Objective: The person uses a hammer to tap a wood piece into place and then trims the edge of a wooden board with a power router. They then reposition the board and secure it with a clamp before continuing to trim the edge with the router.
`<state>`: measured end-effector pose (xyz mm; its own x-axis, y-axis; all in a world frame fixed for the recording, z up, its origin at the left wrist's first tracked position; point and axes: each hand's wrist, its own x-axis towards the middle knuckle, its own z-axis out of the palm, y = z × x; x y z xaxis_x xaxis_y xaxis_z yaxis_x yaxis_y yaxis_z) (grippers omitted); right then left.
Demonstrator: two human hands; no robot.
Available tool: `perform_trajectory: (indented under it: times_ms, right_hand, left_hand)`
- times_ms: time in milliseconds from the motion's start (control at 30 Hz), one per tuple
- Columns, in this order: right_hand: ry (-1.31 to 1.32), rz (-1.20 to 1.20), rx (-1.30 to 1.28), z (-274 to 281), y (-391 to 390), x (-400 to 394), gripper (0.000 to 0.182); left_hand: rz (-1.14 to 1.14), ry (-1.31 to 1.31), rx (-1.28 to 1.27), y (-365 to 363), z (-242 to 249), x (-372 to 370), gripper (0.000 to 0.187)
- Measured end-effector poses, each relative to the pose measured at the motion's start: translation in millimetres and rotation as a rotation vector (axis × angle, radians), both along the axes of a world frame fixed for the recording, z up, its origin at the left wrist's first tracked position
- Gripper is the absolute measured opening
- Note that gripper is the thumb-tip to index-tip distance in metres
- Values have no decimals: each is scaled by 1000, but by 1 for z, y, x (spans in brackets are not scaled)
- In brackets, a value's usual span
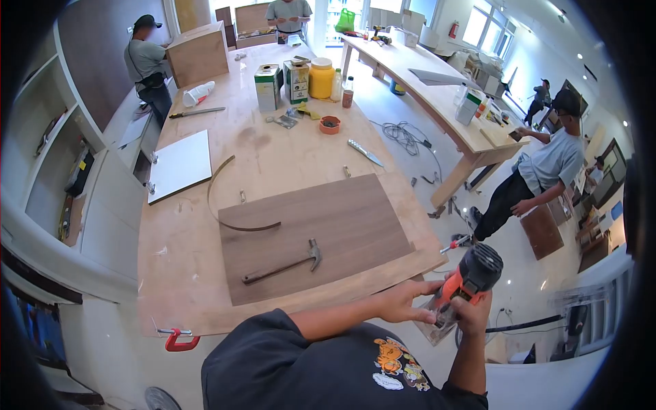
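Note:
At the table's near right corner I hold a black and orange power tool (pixel 471 277) with a clear base. My left hand (pixel 410 301) has its fingers against the tool's left side. My right hand (pixel 473 313) is wrapped round its lower body. On the table (pixel 178 273), a brown wood panel (pixel 342 219) lies flat to the left of the tool. A claw hammer (pixel 283 265) rests on the panel, and a curved edging strip (pixel 239 227) lies partly over it.
Red clamps grip the table's near left (pixel 182 339) and right (pixel 456 243) corners. A white board (pixel 181 166), knife (pixel 365 152), cans (pixel 268 87) and yellow jar (pixel 321 78) stand or lie farther back. A person (pixel 547 164) stands right; cables (pixel 406 137) lie on the floor.

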<state>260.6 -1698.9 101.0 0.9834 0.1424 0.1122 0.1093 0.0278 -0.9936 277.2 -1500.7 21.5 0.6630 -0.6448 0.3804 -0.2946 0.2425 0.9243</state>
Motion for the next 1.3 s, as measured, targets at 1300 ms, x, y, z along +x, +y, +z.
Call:
perform_trajectory:
  times_ms: [1300]
  right_hand:
    - [-588, 148, -40, 8, -53, -33, 88]
  left_hand:
    - [53, -331, -30, -49, 47, -22, 109]
